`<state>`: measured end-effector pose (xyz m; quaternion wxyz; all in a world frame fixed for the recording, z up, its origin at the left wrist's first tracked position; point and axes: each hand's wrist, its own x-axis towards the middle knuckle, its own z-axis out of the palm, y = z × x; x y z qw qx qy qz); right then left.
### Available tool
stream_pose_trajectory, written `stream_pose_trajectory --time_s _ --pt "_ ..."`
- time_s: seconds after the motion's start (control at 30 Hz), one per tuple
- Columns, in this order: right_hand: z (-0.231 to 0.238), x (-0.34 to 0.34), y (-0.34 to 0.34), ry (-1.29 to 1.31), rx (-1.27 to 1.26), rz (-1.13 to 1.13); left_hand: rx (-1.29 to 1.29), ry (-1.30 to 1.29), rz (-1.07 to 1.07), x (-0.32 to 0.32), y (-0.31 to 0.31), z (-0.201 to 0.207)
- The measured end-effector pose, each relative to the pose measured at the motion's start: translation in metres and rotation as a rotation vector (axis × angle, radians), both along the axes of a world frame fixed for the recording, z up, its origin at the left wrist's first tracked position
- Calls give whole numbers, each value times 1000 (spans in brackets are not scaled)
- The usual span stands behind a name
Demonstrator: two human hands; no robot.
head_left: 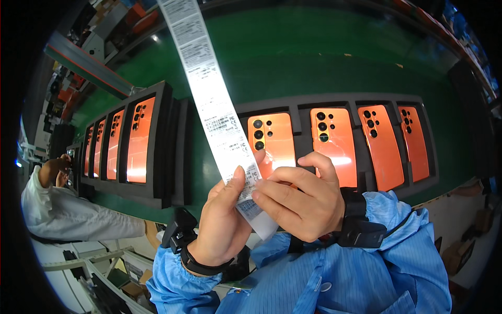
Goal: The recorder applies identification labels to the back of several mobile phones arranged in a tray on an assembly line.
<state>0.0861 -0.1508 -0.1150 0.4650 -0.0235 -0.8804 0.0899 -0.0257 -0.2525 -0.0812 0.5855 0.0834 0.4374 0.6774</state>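
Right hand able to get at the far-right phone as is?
Probably yes: nothing covers that phone, though the right hand would likely need to leave the label strip first.

Shows rows of small black print (219, 125) and compliance symbols (233, 121) on the white label strip (209, 94), at and just beyond the left hand (222, 222) and right hand (304, 203); farthest from both, blurs into dense grey text blocks (186, 31).

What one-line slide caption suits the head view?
Left grip holding a white label strip, right grip at its edge, near orange phones in dark trays.
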Motion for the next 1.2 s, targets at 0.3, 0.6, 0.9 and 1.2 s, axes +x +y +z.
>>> stream_pose_trajectory --time_s 0.3,0.6,0.9,1.2 --pt "30 17 25 16 -628 390 107 225 -49 -66 6 4" --pt "26 42 67 49 -684 166 153 1586 -720 -70 -9 -7" --pt "29 38 79 30 -756 219 240 1927 -1086 -62 -14 -31" --pt "3 43 97 -94 -958 151 745 2266 -557 -41 6 -40"
